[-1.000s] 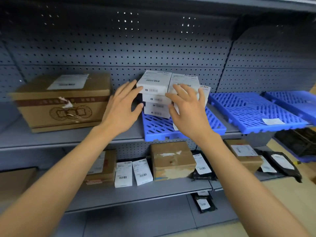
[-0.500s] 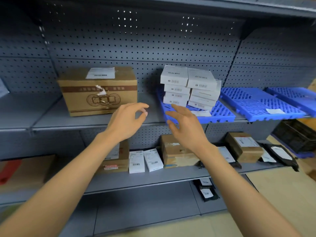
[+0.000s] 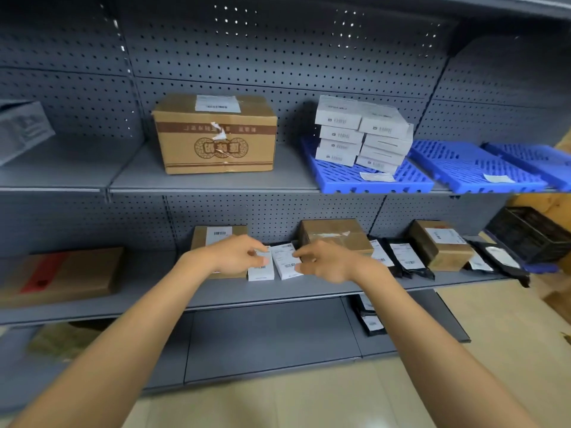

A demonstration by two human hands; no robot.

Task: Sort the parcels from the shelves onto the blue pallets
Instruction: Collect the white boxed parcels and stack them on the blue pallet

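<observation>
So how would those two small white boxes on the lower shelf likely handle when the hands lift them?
The two small white boxes look rigid, with crisp cardboard edges, so they probably won't flex. Being slim, they are likely light. They stand side by side, so left hand and right hand could probably squeeze them together as one.

Your left hand (image 3: pixel 234 257) and right hand (image 3: pixel 324 261) are both at the middle shelf (image 3: pixel 309 288), over two small white boxes (image 3: pixel 275 264) that stand side by side. Left fingers (image 3: pixel 258 253) touch the left box; right fingers (image 3: pixel 304 253) touch the right one. No full grip visible yet. On the upper shelf, a stack of white boxes (image 3: pixel 361 134) sits on the 1st blue pallet (image 3: pixel 370 180); the 2nd blue pallet (image 3: pixel 472 171) has only a paper slip (image 3: pixel 500 178). A big carton (image 3: pixel 216 134) stands left of them.
</observation>
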